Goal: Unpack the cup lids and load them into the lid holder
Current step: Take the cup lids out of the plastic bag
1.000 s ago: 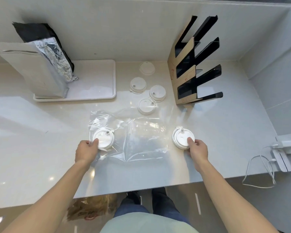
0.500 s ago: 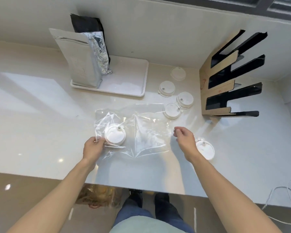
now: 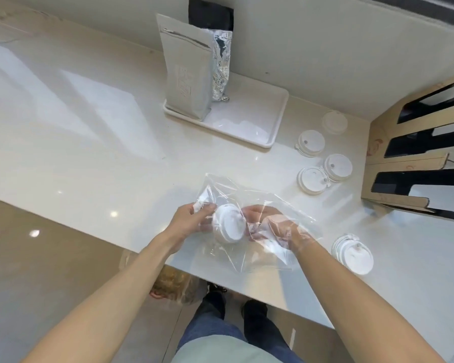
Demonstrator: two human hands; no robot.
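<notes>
from my remote seat i see a glossy pale stone counter [image 3: 89, 142] running back to a plain off-white wall [image 3: 312, 48]. on it lies a shallow white rectangular plastic tray [image 3: 268, 119], and at the tray's left end stands an upright matte grey gusseted pouch [image 3: 186, 74] with a crinkled silver foil side. a black bag [image 3: 210, 17] stands just behind the pouch. below the counter edge there's a tan floor [image 3: 37, 258].

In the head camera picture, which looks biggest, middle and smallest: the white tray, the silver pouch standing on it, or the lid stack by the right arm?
Largest to smallest, as they look:
1. White tray
2. Silver pouch, close to the tray in size, so that order is unsure
3. Lid stack, clearly smallest, though it sits nearer the camera
</notes>
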